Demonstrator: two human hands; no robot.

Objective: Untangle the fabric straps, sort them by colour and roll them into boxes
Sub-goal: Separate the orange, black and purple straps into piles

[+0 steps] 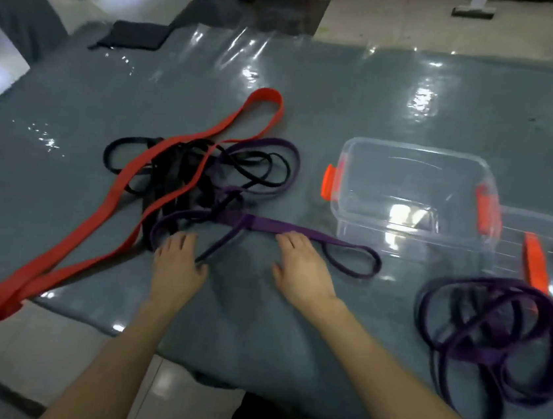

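Both hands flat and open on the table, nothing pinched: the right hand (301,270) has its fingertips resting on the flattened run of a purple strap (286,228), and the left hand (178,260) lies spread just beside that strap's near loop, fingers touching or almost touching it, hard to call. The strap runs out rightward into a free loop close to the box, while its left end disappears into the tangle (185,178), where black straps (266,168) and more purple are knotted together. A long red strap (111,197) cuts diagonally through that heap, one end hanging off the near-left table edge. Further right, a clear box with orange clips (407,196) stands open and looks empty, its lid (545,253) lying just behind and beside it. Near the right edge sits a loose pile of purple straps (501,338), set apart but not rolled. So, by the look of it: sorting begun, one colour partly separated, the main knot unsolved, rolling and boxing all to come
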